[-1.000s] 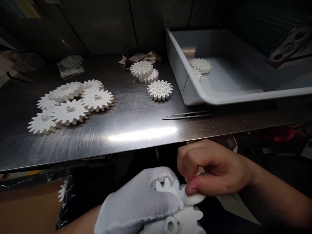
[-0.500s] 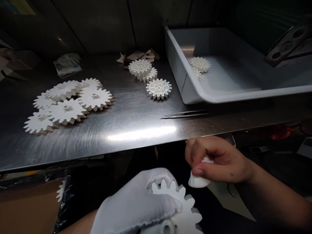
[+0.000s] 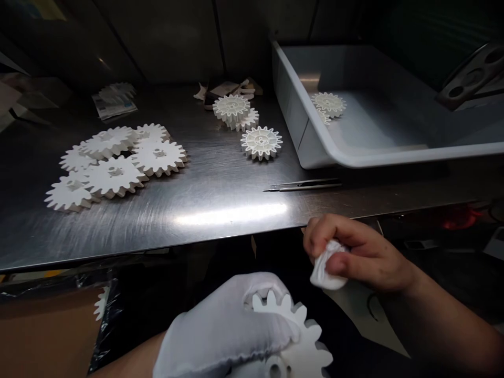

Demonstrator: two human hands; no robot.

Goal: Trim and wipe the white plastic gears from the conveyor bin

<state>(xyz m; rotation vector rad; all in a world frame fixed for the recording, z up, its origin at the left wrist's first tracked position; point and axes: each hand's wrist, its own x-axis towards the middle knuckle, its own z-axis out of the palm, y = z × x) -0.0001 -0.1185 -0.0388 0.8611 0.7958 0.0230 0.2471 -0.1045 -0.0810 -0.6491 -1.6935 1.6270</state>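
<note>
The left hand (image 3: pixel 228 325) is closed on one gear (image 3: pixel 309 344), the right hand (image 3: pixel 364 257) on one wad (image 3: pixel 327 277). Six gears (image 3: pixel 114 181) are clustered behind the worktop's (image 3: pixel 212 178) front edge.

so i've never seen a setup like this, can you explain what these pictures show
There's no machine at work here, just a person's two hands. Every picture comes from one camera worn on the head, looking forward and down.

The left hand, in a white glove, grips a white toothed gear. The bare right hand holds a crumpled white cloth-like wad, apart from the gear.

Beyond them is a shiny metal bench. On it lie a cluster of white gears at left, ribbed gears near the middle, a slim pointed metal tool, perhaps tweezers, and a large gray tray with more gears inside.
</note>
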